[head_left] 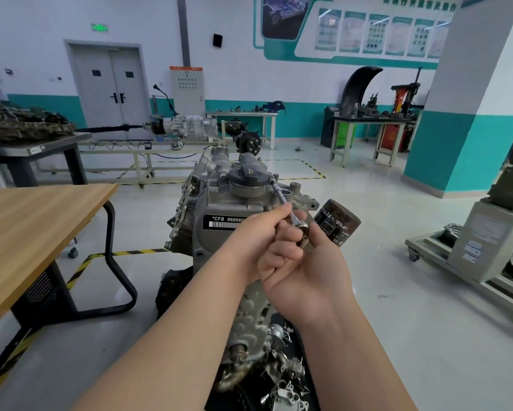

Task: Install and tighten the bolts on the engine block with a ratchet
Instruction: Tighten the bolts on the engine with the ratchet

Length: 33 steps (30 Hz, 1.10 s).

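L hand pinches ext bar of ratchet, thumb + fingers curled on shaft. R hand wraps ratchet handle just under head. Bar tip sits on top of engine block, just R of oil filler cap. Oil filter just R of hands.

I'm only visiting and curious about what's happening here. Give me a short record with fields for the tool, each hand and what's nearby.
setting: workshop, engine block in front of the person
tool: ratchet with extension bar, tip beside the oil filler cap
left hand: pinches the extension bar
right hand: holds the ratchet, handle hidden in the palm
nearby: oil filter on the right, wooden table on the left
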### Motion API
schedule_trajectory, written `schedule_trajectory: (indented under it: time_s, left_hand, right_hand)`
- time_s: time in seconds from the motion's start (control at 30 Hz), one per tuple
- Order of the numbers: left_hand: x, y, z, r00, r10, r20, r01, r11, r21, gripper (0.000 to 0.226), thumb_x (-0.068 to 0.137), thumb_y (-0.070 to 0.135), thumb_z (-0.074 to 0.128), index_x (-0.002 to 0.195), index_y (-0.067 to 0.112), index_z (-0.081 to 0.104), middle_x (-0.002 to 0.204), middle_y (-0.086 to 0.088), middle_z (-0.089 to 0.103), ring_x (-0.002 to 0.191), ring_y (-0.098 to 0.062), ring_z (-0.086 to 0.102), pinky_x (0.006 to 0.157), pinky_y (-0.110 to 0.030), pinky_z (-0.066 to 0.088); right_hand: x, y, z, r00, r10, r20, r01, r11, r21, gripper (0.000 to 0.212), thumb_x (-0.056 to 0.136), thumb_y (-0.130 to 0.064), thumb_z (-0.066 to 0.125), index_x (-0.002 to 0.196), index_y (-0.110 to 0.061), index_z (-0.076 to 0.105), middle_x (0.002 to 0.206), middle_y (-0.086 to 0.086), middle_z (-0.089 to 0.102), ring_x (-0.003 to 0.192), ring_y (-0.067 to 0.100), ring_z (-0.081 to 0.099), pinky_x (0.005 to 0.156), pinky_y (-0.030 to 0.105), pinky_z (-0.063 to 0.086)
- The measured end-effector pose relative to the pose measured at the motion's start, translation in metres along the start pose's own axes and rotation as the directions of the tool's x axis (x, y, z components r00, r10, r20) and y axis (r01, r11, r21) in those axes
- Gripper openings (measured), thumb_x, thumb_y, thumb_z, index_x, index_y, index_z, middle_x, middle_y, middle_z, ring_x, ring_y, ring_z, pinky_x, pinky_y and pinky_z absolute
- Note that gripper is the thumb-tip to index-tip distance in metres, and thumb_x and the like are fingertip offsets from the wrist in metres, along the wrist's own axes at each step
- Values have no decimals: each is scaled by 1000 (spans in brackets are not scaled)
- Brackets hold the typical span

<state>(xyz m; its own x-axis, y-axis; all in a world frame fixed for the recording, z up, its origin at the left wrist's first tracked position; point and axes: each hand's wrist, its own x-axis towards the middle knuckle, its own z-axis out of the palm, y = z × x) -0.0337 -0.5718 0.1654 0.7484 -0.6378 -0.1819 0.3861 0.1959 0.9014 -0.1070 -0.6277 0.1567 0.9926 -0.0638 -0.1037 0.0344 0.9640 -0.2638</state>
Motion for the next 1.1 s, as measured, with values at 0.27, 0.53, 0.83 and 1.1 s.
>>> schedule_trajectory:
  time_s: [0.27,0.53,0.83,1.1]
  left_hand:
    - [-7,1,-1,997,-15,-80,17,1000,26,28,97,45,47,86,21,58,32,11,34,19,-1,28,23,-7,18]
    - [1,-12,0,988,-33,-150,59,983,176,73,93,54,49,31,16,54,29,5,37,20,-10,30,32,-8,23]
    - [8,-15,4,985,77,-153,-85,995,-50,21,90,32,62,97,13,68,55,4,57,59,-11,53,56,-19,41]
    - [11,-16,1,984,101,-147,-98,995,29,22,97,36,50,94,15,58,64,0,44,54,-14,36,50,-22,29]
  right_hand:
    - [0,9,4,999,29,-33,-33,993,-109,39,95,-49,43,76,-17,54,47,-8,45,31,7,35,40,14,30]
    - [4,3,-10,952,-259,-161,103,770,-630,49,97,-53,41,69,-16,56,45,1,45,33,16,38,39,20,34]
    - [1,-16,-8,708,-520,479,-30,-699,-714,20,99,-43,37,102,-25,27,68,-11,43,54,5,39,44,25,25]
    - [10,-15,-15,796,-598,91,150,50,-987,29,98,-44,43,91,-17,50,70,1,62,59,19,60,56,33,46]
